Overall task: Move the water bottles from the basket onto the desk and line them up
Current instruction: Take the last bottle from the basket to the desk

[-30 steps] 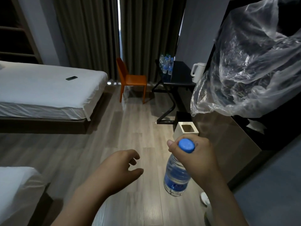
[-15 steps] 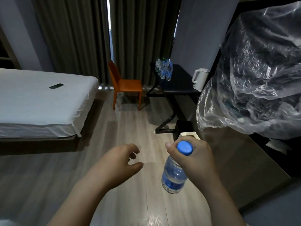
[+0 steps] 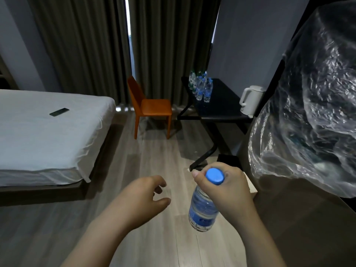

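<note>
Because your right hand (image 3: 223, 191) wraps the neck just under the blue cap (image 3: 214, 176), the water bottle (image 3: 202, 211) hangs below your fist with its base tipped down toward the wooden floor (image 3: 158, 151). I judge this a carrying hold, suited to a walk across the room rather than a careful set-down. Your left hand (image 3: 142, 197) holds nothing; its fingers are loosely curled, and it floats beside the bottle without touching it. The bottle is clear plastic, apparently full, with a blue label band round the lower body. It is in the air, well apart from where it belongs. To your right a big crumpled clear plastic bag (image 3: 308, 112) bulges into view; the basket is nowhere to be seen. To your left lies a white bed (image 3: 48, 135) with a dark flat device (image 3: 59, 112) on it, whether phone or remote I cannot tell. Further on, an orange chair (image 3: 152, 110) stands just beside the black tabletop (image 3: 225, 106). A group of water bottles (image 3: 201, 86) already stands close together at its far end, well apart from a white kettle (image 3: 250, 101) at the right edge. That leaves bare surface between them, so you would likely set yours next to the group. Behind it all hang dark curtains (image 3: 86, 45).
</note>
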